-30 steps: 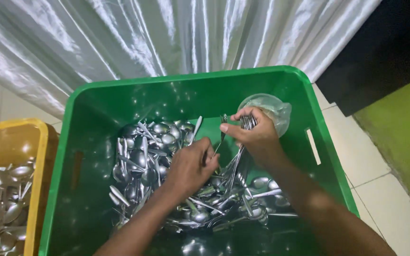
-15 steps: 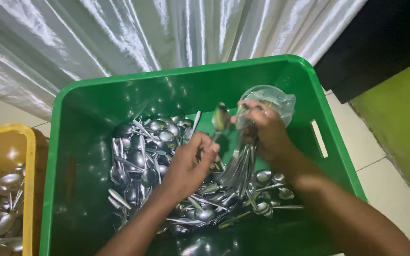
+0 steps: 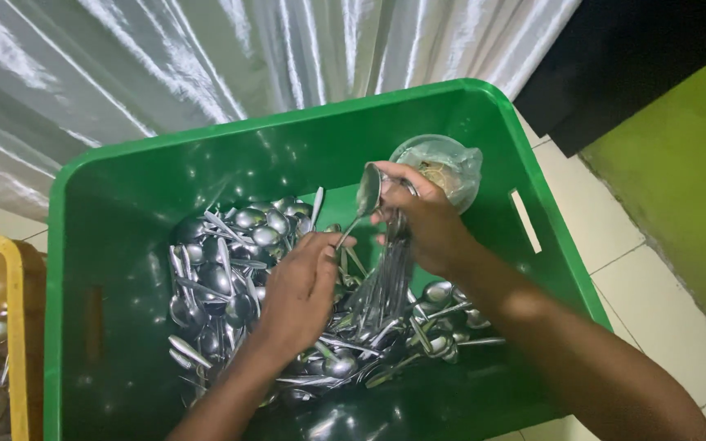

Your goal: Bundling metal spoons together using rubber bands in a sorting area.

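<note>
Over the green bin [image 3: 124, 204], two bare hands work among shiny spoons. The bin is big and has tall walls. A heap of spoons [image 3: 230, 253] fills its floor, mostly on the left and middle part.

The right hand [image 3: 426, 224] is up near the far wall of the bin. It is closed tight around a bunch of spoons [image 3: 386, 286]. The handles are in its fist and the bunch hangs down toward the heap. One spoon [image 3: 367, 192] sticks up from the top of this hand, with its round bowl just above the fingers [image 3: 402, 175]. Its thin handle slants down toward the other hand.

The left hand [image 3: 300, 290] is lower, over the middle of the bin, just left of the hanging bunch. Its palm faces down on the heap and its fingers are bent. The fingertips [image 3: 328, 242] touch the thin handle of the raised spoon. I cannot tell if this hand grips it or only touches it.

Behind the right hand, close to the far right corner of the bin, sits a clear cup [image 3: 447, 163] with something brown inside. It is just beside the right hand's knuckles.

Left of the green bin stands a yellow bin [image 3: 14, 327] with more spoons in it. Behind the green bin hangs a shiny white cloth [image 3: 206, 65]. Right of the bin are pale floor tiles [image 3: 663, 302].
</note>
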